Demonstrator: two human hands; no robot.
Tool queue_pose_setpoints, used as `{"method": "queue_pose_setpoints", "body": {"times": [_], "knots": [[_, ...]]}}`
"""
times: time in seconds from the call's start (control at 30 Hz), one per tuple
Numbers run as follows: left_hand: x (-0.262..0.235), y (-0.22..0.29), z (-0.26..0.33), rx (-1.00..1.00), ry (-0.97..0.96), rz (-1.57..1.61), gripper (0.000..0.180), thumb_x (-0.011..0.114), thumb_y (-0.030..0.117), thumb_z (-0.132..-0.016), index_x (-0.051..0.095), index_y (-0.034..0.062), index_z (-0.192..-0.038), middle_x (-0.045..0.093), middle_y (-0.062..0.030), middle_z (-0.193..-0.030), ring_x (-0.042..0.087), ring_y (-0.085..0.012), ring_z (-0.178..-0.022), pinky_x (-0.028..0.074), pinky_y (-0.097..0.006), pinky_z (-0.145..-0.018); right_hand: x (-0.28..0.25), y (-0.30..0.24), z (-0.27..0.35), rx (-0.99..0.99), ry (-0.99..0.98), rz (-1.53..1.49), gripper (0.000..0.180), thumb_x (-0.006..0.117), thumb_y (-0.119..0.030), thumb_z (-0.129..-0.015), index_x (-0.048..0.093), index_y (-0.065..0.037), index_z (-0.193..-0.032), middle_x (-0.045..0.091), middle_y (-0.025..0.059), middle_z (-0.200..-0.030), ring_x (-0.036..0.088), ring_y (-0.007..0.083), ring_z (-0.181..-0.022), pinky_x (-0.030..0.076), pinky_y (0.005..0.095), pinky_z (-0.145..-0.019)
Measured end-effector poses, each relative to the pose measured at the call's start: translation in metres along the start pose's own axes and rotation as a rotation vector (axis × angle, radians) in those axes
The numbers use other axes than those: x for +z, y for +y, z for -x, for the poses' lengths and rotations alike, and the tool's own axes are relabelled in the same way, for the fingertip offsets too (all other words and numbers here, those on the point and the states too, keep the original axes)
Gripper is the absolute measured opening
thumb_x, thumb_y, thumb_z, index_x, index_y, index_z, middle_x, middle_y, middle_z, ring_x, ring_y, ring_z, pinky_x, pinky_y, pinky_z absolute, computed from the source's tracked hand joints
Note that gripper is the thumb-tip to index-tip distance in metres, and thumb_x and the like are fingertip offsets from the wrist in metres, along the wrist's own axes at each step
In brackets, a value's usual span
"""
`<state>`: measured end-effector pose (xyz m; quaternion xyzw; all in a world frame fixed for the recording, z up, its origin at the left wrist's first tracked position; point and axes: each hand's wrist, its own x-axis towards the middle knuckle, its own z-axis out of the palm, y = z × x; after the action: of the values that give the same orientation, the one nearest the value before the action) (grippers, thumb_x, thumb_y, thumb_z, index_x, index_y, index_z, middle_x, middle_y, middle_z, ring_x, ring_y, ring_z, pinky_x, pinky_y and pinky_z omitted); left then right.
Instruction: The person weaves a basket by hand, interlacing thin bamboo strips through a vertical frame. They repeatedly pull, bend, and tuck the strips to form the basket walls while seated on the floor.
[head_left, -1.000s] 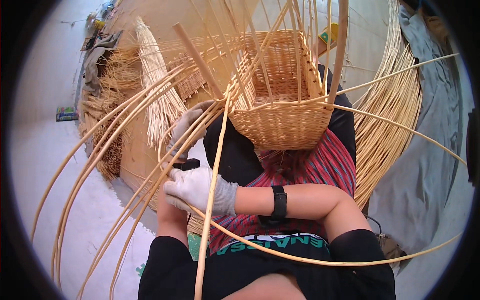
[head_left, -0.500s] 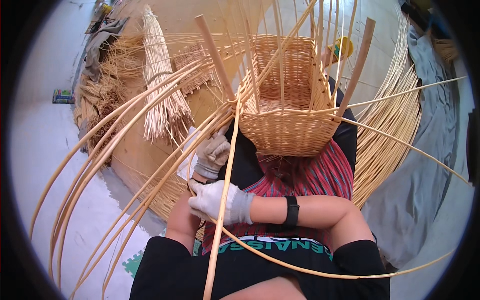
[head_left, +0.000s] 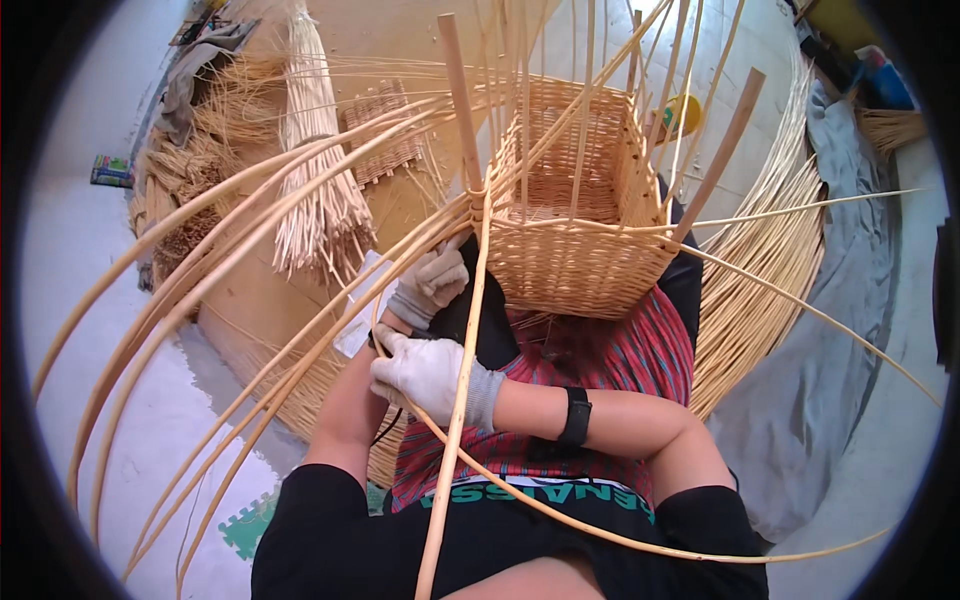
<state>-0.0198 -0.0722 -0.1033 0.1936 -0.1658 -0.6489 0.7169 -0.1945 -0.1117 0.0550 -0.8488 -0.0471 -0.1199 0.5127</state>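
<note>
A woven willow basket [head_left: 575,275] rests tilted on my lap, its open top facing away, with wooden corner posts and thin uprights rising from it. Just below its near left corner, my left hand [head_left: 432,283] in a pale work glove has its fingers curled; what they hold is hidden. My right hand [head_left: 425,378], gloved too, is closed on a thin willow rod [head_left: 560,515] that bends from beside the corner, through the fingers, and away to the lower right. A thicker rod [head_left: 462,400] runs from that corner toward me, passing in front of my right hand.
Several long rods [head_left: 190,265] fan out leftward from the basket corner. A bundle of pale rods [head_left: 318,200] and a woven panel [head_left: 383,135] lie on the brown board beyond. To the right, a large sheaf of rods [head_left: 770,270] lies beside a grey cloth [head_left: 835,350].
The basket's corner posts and near rim sit slightly farther right in view, while the surroundings have shifted a little left. Both hands keep nearly the same pose, the right still on the rod.
</note>
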Motion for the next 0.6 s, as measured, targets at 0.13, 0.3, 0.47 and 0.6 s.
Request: {"method": "queue_pose_setpoints", "body": {"times": [0.13, 0.3, 0.47, 0.6], "knots": [[0.075, 0.002, -0.022, -0.092, 0.436, 0.253, 0.04, 0.038, 0.021, -0.107, 0.042, -0.0013, -0.141, 0.052, -0.0046, -0.094, 0.033, -0.0058, -0.038, 0.033, -0.02, -0.041, -0.002, -0.005, 0.016, -0.04, -0.036, -0.028, 0.022, 0.065, -0.025, -0.089, 0.058, -0.004, -0.091, 0.057, 0.0274, -0.113, 0.069, 0.0363, -0.085, 0.058, 0.0447, -0.068], [0.091, -0.007, -0.024, -0.085, 0.52, -0.714, 0.04, 0.045, 0.041, -0.109, 0.066, 0.0074, -0.112, 0.064, -0.0061, -0.061, 0.039, -0.0087, -0.036, 0.031, -0.025, -0.036, -0.072, -0.034, 0.04, -0.075, -0.064, -0.014, 0.021, 0.064, -0.027, -0.091, 0.059, -0.007, -0.092, 0.058, 0.0269, -0.115, 0.068, 0.0367, -0.079, 0.058, 0.0443, -0.063], [0.118, -0.004, -0.033, -0.021, 0.621, -1.183, 0.036, 0.048, 0.034, -0.109, 0.067, 0.005, -0.1, 0.056, -0.0003, -0.063, 0.052, -0.0104, -0.053, 0.042, -0.029, -0.047, -0.124, -0.034, 0.084, -0.039, -0.046, -0.035, 0.016, 0.061, -0.028, -0.096, 0.061, -0.012, -0.094, 0.055, 0.028, -0.139, 0.07, 0.0352, -0.08, 0.058, 0.0421, -0.061], [0.096, -0.005, -0.031, 0.004, 0.591, -1.366, 0.033, 0.051, 0.03, -0.108, 0.068, 0.0021, -0.111, 0.062, -0.0032, -0.073, 0.058, -0.0146, -0.064, 0.048, -0.033, -0.057, -0.105, -0.052, 0.076, 0.024, -0.102, 0.021, 0.02, 0.06, -0.029, -0.096, 0.061, -0.01, -0.096, 0.055, 0.0315, -0.137, 0.07, 0.0376, -0.077, 0.058, 0.0434, -0.062]]}}
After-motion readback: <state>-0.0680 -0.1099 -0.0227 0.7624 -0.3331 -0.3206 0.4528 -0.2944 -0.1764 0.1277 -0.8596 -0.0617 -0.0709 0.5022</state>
